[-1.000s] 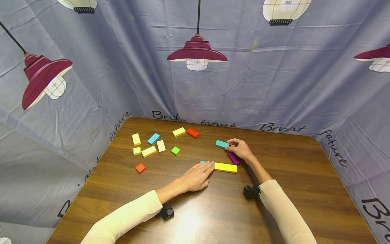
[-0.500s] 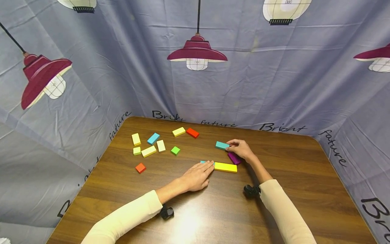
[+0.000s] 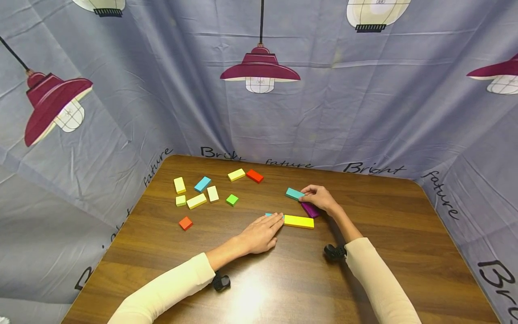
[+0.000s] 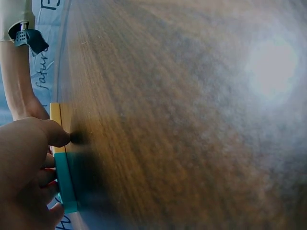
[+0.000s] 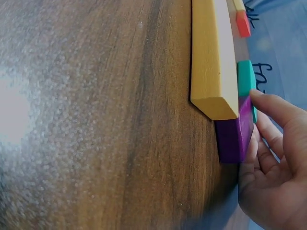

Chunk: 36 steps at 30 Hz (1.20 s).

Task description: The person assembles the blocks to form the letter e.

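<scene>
My left hand (image 3: 261, 234) lies over a blue block (image 3: 269, 215), fingers extended and covering most of it. In the left wrist view that block looks teal (image 4: 66, 184), with the left thumb beside the yellow block (image 4: 56, 112). The long yellow block (image 3: 298, 222) adjoins the blue one end to end. Farther back, my right hand (image 3: 319, 198) pinches the right end of a teal block (image 3: 293, 194) between thumb and fingers. A purple block (image 3: 310, 209) lies just below the right hand, between the teal and yellow blocks. The right wrist view shows the purple block (image 5: 232, 139) close against the teal one.
On the left of the wooden table (image 3: 154, 270) lie several pale yellow blocks (image 3: 196, 201), a blue block (image 3: 203, 184) and an orange-red block (image 3: 185, 223). A green block (image 3: 232, 200) and a red block (image 3: 255, 176) are near the middle. Printed curtains (image 3: 323, 112) surround the table.
The teal block in my right hand has shifted slightly toward the purple block, its right end nearer to me. My left hand stays in place.
</scene>
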Available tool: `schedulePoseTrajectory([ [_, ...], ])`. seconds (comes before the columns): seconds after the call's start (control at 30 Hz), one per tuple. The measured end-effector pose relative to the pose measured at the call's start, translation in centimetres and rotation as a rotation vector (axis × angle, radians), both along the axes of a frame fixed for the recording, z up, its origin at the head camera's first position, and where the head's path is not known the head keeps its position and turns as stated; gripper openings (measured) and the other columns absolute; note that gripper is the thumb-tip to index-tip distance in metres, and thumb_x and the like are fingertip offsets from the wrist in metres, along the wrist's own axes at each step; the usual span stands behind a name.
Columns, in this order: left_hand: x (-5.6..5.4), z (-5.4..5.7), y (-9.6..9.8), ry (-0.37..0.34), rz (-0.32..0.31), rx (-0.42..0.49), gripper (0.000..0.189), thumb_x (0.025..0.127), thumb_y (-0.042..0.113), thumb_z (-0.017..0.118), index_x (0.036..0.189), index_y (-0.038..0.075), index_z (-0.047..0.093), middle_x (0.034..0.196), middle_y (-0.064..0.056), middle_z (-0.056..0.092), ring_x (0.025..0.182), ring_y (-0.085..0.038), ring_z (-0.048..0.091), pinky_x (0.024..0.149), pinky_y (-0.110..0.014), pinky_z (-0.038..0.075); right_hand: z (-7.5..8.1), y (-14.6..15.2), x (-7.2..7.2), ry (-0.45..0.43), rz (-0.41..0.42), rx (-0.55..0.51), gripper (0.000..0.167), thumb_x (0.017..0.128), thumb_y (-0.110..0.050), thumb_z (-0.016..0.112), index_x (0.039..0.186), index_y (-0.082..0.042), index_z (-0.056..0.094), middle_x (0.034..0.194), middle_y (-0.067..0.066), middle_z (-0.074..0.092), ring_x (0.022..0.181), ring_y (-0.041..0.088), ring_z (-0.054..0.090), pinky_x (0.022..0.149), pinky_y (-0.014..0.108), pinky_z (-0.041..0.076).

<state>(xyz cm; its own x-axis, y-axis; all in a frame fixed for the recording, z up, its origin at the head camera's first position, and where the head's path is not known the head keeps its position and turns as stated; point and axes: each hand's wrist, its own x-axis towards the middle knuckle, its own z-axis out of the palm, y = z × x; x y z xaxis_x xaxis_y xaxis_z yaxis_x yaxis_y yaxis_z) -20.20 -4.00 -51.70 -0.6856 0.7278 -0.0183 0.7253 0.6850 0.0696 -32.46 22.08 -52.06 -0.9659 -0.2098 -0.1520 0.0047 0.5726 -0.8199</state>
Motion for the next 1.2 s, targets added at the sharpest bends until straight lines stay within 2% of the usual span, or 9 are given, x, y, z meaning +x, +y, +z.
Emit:
schedulePoseTrajectory([
  [0.27,0.02,-0.02,-0.02,-0.007,0.009,-0.003,0.062,0.103,0.031,0.053,0.155,0.004,0.034,0.161,-0.01,0.028,0.147,-0.022,0.026,0.116,-0.038,0.024,0.18,0.08,0.04,-0.005,0.015,0.016,0.035,0.087,-0.016,0.077,0.115,0.003,0.067,0.102,0.013,0.066,0.087,0.019,0.059,0.074,0.027,0.048],
  [0.53,0.02,-0.09,-0.04,-0.006,0.006,0.003,0.062,0.103,0.03,0.054,0.155,0.004,0.034,0.161,-0.01,0.028,0.147,-0.022,0.026,0.116,-0.039,0.024,0.43,0.09,0.09,-0.009,0.047,0.028,0.032,0.093,-0.021,0.07,0.114,0.003,0.065,0.101,0.012,0.065,0.088,0.02,0.057,0.074,0.029,0.047],
  [1.2,-0.04,-0.05,0.08,-0.017,0.011,-0.006,0.062,0.103,0.03,0.053,0.155,0.005,0.033,0.161,-0.01,0.027,0.147,-0.022,0.025,0.117,-0.038,0.023,-0.1,0.09,-0.09,-0.012,0.03,0.013,0.03,0.091,-0.018,0.072,0.112,0.003,0.067,0.098,0.01,0.066,0.086,0.019,0.059,0.074,0.027,0.048],
])
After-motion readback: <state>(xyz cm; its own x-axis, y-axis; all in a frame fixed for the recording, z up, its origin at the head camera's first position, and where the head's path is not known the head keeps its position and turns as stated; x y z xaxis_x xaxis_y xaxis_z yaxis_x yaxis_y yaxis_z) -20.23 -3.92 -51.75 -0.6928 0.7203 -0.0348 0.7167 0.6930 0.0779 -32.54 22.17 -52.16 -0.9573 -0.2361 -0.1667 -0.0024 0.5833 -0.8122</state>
